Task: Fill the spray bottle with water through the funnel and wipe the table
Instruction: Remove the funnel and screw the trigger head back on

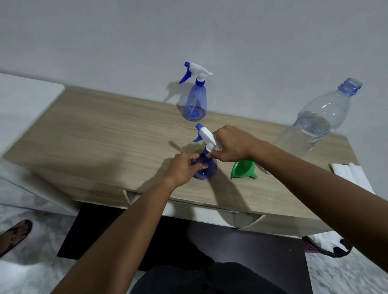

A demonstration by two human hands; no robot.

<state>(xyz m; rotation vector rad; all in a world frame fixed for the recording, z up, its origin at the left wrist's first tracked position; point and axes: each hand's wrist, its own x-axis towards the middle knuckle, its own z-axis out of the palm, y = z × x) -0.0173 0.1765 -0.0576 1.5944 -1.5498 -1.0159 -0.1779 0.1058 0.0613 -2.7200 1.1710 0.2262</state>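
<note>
A blue see-through spray bottle (208, 168) stands near the front edge of the wooden table (96, 137). My left hand (184, 169) grips its body. My right hand (231, 145) grips the white and blue spray head (204, 135) at the bottle's neck. A green funnel (243, 169) lies on its side just right of the bottle, under my right wrist. A large open plastic water bottle (315, 122), partly filled, stands at the right. A white cloth (347, 170) lies at the table's right edge.
A second blue spray bottle (195, 96) stands by the wall at the back of the table. A white surface (18, 104) adjoins the table on the left. A foot in a sandal (13, 235) is on the floor at the left. A basket (324, 246) sits at lower right.
</note>
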